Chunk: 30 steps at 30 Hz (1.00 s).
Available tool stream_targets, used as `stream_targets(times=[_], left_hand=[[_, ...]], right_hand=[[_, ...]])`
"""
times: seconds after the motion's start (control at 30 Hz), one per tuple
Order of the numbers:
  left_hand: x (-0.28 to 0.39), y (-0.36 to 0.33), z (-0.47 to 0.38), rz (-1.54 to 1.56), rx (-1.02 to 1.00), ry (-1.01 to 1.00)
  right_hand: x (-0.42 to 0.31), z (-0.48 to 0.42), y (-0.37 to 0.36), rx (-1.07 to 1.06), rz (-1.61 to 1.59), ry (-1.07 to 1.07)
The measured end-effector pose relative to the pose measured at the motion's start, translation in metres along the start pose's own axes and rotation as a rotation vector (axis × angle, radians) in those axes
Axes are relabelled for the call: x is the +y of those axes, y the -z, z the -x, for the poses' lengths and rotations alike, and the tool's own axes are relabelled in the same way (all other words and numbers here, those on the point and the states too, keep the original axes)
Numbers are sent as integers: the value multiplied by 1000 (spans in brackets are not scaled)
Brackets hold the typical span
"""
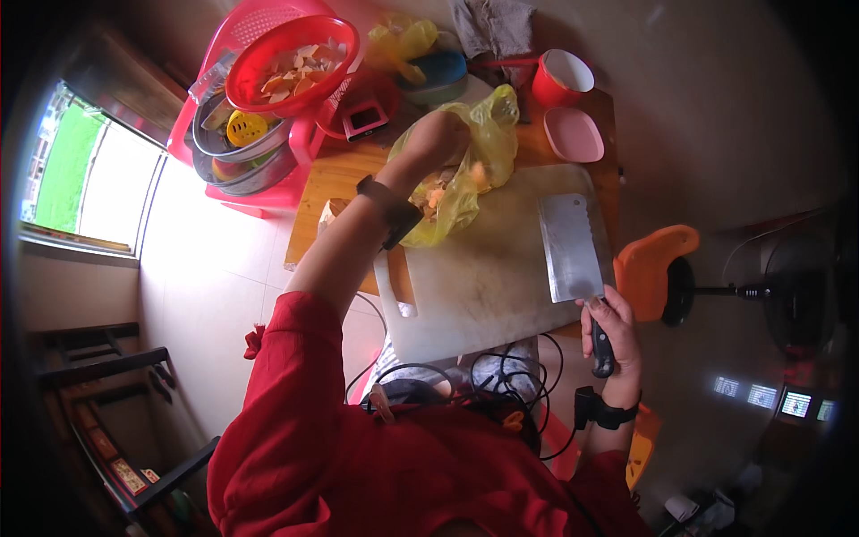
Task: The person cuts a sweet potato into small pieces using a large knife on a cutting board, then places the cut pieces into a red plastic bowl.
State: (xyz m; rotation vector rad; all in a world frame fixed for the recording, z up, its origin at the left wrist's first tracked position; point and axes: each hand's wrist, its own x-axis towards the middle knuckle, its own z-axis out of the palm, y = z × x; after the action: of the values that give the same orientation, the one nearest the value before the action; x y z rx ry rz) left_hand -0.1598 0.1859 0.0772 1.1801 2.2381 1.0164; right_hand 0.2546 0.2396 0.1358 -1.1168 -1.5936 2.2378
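Note:
My right hand (616, 329) is wrapped around the black handle of a cleaver (570, 248). Its broad metal blade lies over the right side of a worn, pale cutting board (483, 288). My left hand (443, 134) is at the mouth of a thin yellow plastic bag (493, 144), back of the hand upward. Its fingers are hidden, so whether they grip anything does not show. Through the bag's opening, brownish and orange pieces (435, 194) are visible. The bag rests across the board's far left part and the wooden table (332, 178).
Left of the table, a pink plastic chair (295, 191) bears metal basins (245, 168) and a red basin (245, 90) of orange-and-pale pieces. A pink dish (574, 134) and red saucepan (553, 80) stand at the back right. Black cables (550, 376) loop near my lap.

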Motion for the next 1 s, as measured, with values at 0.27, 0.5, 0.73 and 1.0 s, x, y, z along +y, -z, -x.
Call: stream_targets(times=[0.27, 0.5, 0.73, 1.0], left_hand=[[24, 66, 80, 0, 78, -162], [-69, 85, 174, -177, 349, 284], [-85, 42, 226, -305, 213, 329], [-98, 34, 205, -305, 342, 332]], right_hand=[[-9, -33, -31, -161, 227, 6], [1, -124, -58, -132, 468, 68], [-12, -105, -68, -107, 446, 7], [-14, -14, -35, -36, 351, -46]])
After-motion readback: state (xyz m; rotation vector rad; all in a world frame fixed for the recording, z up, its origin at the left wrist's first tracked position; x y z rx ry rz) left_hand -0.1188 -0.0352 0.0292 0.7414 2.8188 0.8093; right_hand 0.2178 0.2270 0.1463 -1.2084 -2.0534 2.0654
